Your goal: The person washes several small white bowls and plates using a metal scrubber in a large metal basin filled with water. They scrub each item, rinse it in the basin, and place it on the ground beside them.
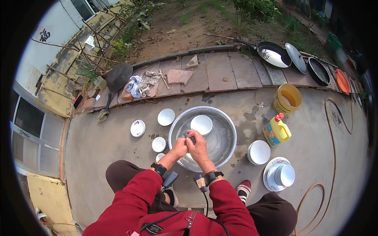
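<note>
Both my hands meet over a wide metal basin (226, 147) of water. My left hand (180, 147) and my right hand (198, 145) close together around a dark grey scrubbing pad (192, 139), which shows between the fingers. Just beyond them, a white bowl (201, 124) sits in the basin. Left of the basin are a white bowl (166, 117), a small stack of patterned dishes (137, 128) and smaller white bowls (159, 144). To the right stand stacked white bowls (260, 152) and a floral plate (268, 177) bearing another stack of bowls (286, 175).
A yellow detergent jug (277, 131) with a red cap and a yellow bucket (288, 97) stand at the right. A hose (333, 153) curves along the concrete. On the stone ledge lie rags (143, 84), a frying pan (273, 54), a lid (296, 58) and an orange basin (342, 81).
</note>
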Demonstrator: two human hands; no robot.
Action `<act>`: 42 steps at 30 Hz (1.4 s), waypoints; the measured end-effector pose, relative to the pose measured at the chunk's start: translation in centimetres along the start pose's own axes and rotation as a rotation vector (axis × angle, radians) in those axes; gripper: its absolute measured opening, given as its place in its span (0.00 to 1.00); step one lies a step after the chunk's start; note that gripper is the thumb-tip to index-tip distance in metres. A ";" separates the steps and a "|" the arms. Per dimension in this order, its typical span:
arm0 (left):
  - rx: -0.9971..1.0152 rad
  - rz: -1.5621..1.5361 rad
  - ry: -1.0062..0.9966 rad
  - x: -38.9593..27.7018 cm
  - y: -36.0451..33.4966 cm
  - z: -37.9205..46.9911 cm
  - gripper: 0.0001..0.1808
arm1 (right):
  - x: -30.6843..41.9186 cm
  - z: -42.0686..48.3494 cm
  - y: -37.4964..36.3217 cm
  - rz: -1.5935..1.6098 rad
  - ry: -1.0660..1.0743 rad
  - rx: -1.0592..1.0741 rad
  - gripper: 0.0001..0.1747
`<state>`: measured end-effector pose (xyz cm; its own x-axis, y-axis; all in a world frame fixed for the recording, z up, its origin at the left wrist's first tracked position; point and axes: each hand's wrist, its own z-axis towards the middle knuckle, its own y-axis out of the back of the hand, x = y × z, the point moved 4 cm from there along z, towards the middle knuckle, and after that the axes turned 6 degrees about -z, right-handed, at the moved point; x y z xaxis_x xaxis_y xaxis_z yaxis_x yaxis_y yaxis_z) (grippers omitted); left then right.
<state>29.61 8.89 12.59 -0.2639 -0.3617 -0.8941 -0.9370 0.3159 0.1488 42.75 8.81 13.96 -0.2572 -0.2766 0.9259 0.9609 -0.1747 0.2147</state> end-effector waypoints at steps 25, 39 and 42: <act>0.419 -0.735 0.104 -2.4 -0.8 -1.4 0.27 | -10.3 -1.9 3.1 0.849 -0.802 -0.097 0.17; 0.140 -0.244 -0.085 -0.7 -0.1 -0.1 0.09 | -2.6 0.8 1.3 0.305 -0.472 -0.045 0.15; -0.098 -0.336 -0.061 -0.3 0.9 0.2 0.06 | -0.8 0.5 -0.3 -0.210 0.028 0.167 0.17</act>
<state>28.89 9.50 12.94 0.0739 -0.3772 -0.9232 -0.9875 0.1017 -0.1206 42.71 9.52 13.27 -0.4529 -0.2775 0.8473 0.8894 -0.0734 0.4513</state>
